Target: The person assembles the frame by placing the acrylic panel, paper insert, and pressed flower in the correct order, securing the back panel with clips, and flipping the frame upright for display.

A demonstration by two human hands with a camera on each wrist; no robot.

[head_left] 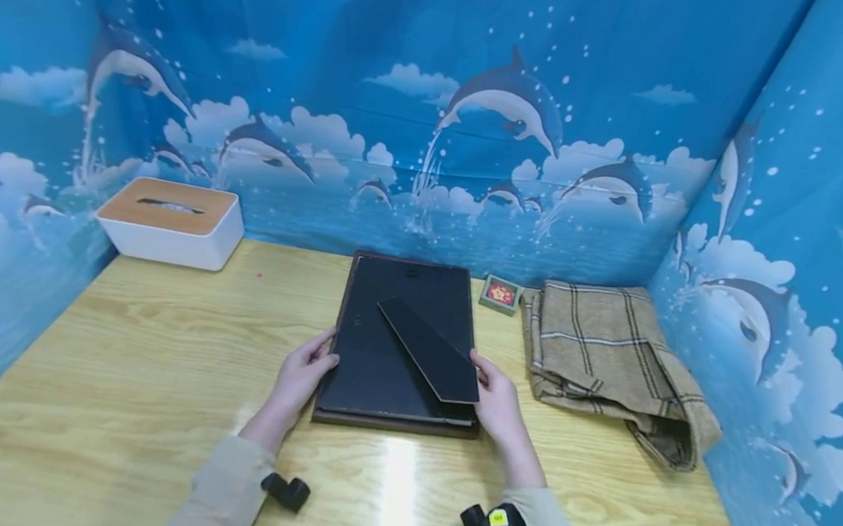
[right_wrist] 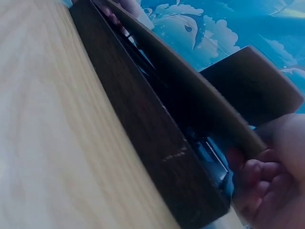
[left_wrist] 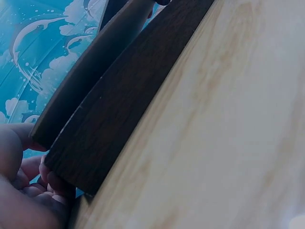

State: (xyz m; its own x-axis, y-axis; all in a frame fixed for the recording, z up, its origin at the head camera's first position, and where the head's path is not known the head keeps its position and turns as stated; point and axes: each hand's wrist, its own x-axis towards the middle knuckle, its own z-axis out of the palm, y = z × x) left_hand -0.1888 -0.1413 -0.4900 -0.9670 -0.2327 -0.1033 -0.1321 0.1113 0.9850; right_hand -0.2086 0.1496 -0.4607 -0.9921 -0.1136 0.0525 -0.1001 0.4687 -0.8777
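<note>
A dark picture frame (head_left: 396, 423) lies face down on the table, its black backing board (head_left: 374, 376) raised a little above the rim. From the board an easel stand (head_left: 432, 352) sticks out at a slant. My left hand (head_left: 301, 369) pinches the board's left edge, thumb on top. On the other side my right hand (head_left: 496, 396) grips the right edge beside the stand. In the right wrist view a gap shows between the backing board (right_wrist: 190, 81) and the frame's side (right_wrist: 138, 124); what lies inside is too dark to tell.
A white tissue box (head_left: 167, 242) with a wooden lid stands at the back left. Right of the frame sit a small green box with a red flowered top (head_left: 500, 293) and a folded brown plaid cloth (head_left: 602, 346). A blue dolphin curtain (head_left: 379, 59) encloses the table (head_left: 156, 373).
</note>
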